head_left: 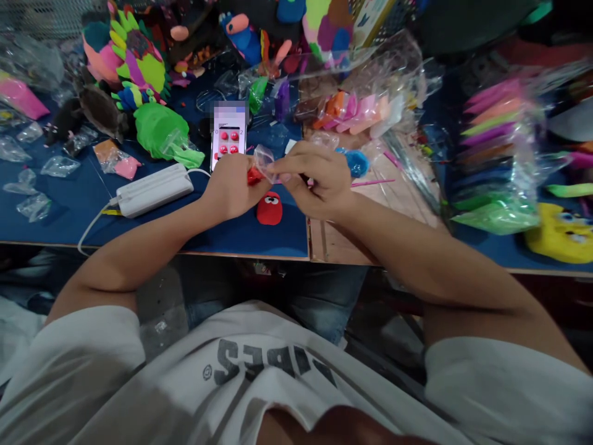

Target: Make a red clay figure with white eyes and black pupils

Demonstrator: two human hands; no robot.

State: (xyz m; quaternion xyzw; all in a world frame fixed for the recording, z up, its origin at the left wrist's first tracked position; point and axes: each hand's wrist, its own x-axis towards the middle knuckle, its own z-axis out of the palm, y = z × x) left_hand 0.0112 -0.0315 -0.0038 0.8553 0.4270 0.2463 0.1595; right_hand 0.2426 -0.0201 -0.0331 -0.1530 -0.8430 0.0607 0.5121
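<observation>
My left hand [231, 185] and my right hand [315, 179] meet above the blue table [69, 210], both closed on a small clear plastic bag [263, 159] with a lump of red clay [252, 176] at its lower end. My right fingers pinch the bag's upper edge; my left holds the red clay end. Just below my hands a red clay figure with eyes [269, 208] sits on the table. A phone [228, 135] showing red shapes stands just beyond my left hand.
A white power bank [154, 189] with a cable lies left of my hands. Colourful clay figures and a green lump [157, 127] crowd the back. Clear bags of clay sticks [495, 142] lie right. A yellow figure [560, 233] sits at far right.
</observation>
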